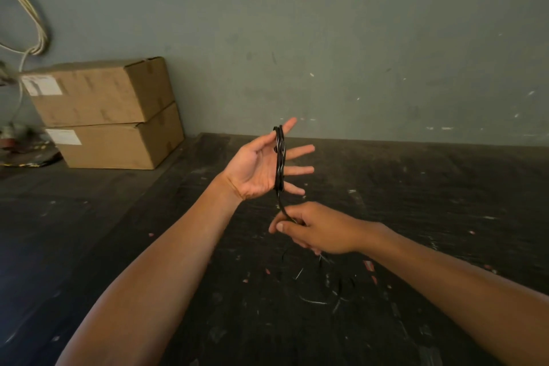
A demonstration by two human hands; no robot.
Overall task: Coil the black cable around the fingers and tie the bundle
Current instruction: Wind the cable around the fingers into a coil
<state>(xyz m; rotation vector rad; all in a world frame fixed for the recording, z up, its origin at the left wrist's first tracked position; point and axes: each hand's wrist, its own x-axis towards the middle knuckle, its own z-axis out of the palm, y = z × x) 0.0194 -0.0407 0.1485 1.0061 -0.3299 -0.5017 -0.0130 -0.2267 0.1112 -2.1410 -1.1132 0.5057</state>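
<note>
My left hand point(261, 165) is raised palm up with its fingers spread. The black cable point(280, 157) is wound in several turns across the base of those fingers, from the index finger down to the little finger. A strand drops from the coil into my right hand point(309, 229), which pinches it just below the left hand. The loose remainder of the cable lies on the dark surface under my right hand and is hard to make out against it.
Two stacked cardboard boxes point(110, 110) stand at the back left against the grey wall point(356, 38). A loop of white cord point(32, 24) hangs on the wall at far left. The dark tabletop point(178, 261) is scratched and speckled with small scraps.
</note>
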